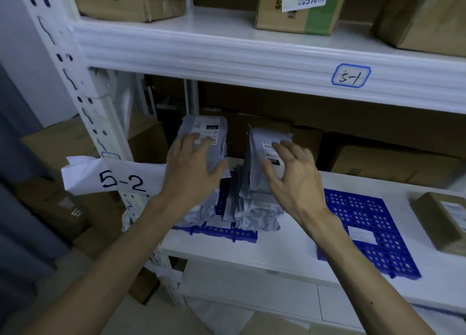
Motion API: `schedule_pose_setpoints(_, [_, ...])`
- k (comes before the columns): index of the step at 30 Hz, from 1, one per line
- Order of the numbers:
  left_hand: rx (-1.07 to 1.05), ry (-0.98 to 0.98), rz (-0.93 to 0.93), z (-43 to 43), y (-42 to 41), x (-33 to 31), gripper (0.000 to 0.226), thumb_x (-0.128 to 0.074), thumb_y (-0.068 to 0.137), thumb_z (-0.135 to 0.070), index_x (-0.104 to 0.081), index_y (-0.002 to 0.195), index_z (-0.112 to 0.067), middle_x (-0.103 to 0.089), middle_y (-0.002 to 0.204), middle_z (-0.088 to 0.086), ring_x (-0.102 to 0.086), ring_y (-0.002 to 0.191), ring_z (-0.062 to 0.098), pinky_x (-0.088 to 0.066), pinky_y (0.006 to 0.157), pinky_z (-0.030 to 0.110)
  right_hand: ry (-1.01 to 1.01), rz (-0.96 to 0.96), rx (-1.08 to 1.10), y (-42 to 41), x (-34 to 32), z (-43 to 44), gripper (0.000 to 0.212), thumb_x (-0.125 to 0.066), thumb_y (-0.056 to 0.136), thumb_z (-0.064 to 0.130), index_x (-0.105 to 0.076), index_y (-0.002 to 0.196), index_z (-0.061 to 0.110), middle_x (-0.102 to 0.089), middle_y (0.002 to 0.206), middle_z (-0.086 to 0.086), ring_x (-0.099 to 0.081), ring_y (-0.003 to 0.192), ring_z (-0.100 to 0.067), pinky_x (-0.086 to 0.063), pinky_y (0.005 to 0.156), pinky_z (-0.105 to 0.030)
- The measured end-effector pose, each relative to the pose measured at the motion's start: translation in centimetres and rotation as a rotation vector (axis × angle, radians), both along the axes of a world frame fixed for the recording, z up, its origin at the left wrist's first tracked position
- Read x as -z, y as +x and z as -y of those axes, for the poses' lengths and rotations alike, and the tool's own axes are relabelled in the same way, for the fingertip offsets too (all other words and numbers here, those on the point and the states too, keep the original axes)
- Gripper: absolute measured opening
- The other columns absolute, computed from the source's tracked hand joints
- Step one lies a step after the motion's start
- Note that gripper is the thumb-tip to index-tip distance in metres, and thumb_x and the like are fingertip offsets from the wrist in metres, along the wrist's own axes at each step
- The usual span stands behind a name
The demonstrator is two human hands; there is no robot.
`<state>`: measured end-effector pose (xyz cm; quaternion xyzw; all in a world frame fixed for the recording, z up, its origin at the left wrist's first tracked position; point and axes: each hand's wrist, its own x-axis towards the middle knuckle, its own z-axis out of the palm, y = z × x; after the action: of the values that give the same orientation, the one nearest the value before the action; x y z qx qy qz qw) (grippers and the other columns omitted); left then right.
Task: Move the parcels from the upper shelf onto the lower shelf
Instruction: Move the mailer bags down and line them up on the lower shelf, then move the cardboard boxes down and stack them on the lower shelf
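Left hand (pixel 191 168): grip apart, fingers laid flat across the label face of the left grey parcel (pixel 222 150), thumb along its right edge. Right hand (pixel 290 173): grip apart, fingers spread and slightly bent, tips touching the front of the right grey parcel (pixel 259 158). Both parcels stand upright, just beside each other, on the lower shelf (pixel 277 254), bottoms on a blue perforated mat (pixel 365 213). A brown parcel (pixel 443 221) lies at far right on the same shelf. Cardboard boxes (pixel 297 14) sit on the upper shelf (pixel 227 49), tagged "5-1" (pixel 351 75). A paper sign "5-2" (pixel 113 175) hangs at the left post.
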<state>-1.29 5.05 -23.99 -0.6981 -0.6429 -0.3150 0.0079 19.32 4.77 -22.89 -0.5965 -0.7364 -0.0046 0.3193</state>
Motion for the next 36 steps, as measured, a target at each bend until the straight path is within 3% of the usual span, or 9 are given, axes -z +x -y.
schedule_pose_setpoints(5, [-0.042,0.121,-0.016,4.0,0.9,-2.9,0.067,-0.042,0.084,-0.056,-0.057,0.126,-0.006,-0.053,0.127,0.021,-0.043,0.12,0.038,-0.041,0.098,0.049,0.106,-0.062,-0.1,0.8,-3.4,3.6,0.048,-0.049,0.095,0.045,-0.054,0.132,0.015,-0.051,0.138,-0.005,-0.041,0.127,-0.022,-0.036,0.101,-0.032])
schedule_pose_setpoints(10, [-0.105,0.216,-0.085,8.3,1.7,-6.3,0.053,-0.052,0.09,-0.048,-0.055,0.127,-0.011,-0.049,0.132,0.012,-0.039,0.127,0.03,-0.039,0.103,0.046,0.145,-0.077,-0.187,1.5,-5.8,6.7,0.052,-0.045,0.095,0.049,-0.049,0.137,0.019,-0.046,0.143,0.0,-0.035,0.132,-0.015,-0.025,0.099,-0.024])
schedule_pose_setpoints(17, [-0.177,0.288,-0.094,12.1,1.6,-11.4,0.05,-0.056,0.091,-0.046,-0.052,0.133,-0.018,-0.04,0.144,0.006,-0.03,0.134,0.022,-0.034,0.104,0.039,0.238,-0.117,-0.288,0.0,-9.5,8.7,0.05,-0.047,0.096,0.045,-0.05,0.137,0.018,-0.048,0.141,-0.001,-0.039,0.129,-0.017,-0.036,0.102,-0.032])
schedule_pose_setpoints(24, [-0.222,0.391,-0.055,11.5,-2.0,-15.6,0.048,-0.056,0.091,-0.046,-0.055,0.13,-0.018,-0.041,0.144,0.004,-0.034,0.133,0.021,-0.04,0.097,0.041,0.296,-0.132,-0.295,-2.8,-13.5,7.6,0.049,-0.049,0.094,0.046,-0.051,0.135,0.019,-0.046,0.143,0.001,-0.037,0.133,-0.017,-0.033,0.105,-0.033])
schedule_pose_setpoints(30, [-0.17,0.407,-0.004,9.0,-6.7,-18.8,0.043,-0.055,0.093,-0.042,-0.053,0.129,-0.018,-0.037,0.143,0.001,-0.035,0.131,0.017,-0.029,0.091,0.027,0.334,-0.151,-0.285,-7.5,-16.9,4.5,0.047,-0.049,0.095,0.042,-0.052,0.134,0.017,-0.05,0.138,0.0,-0.041,0.128,-0.016,-0.033,0.102,-0.03])
schedule_pose_setpoints(36, [-0.084,0.432,-0.015,5.4,-10.2,-19.7,0.039,-0.06,0.089,-0.033,-0.058,0.123,-0.014,-0.043,0.138,0.002,-0.044,0.124,0.02,-0.038,0.093,0.029,0.323,-0.134,-0.275,-13.5,-20.3,0.2,0.051,-0.051,0.093,0.04,-0.047,0.139,0.018,-0.047,0.14,-0.003,-0.041,0.129,-0.018,-0.031,0.099,-0.025])
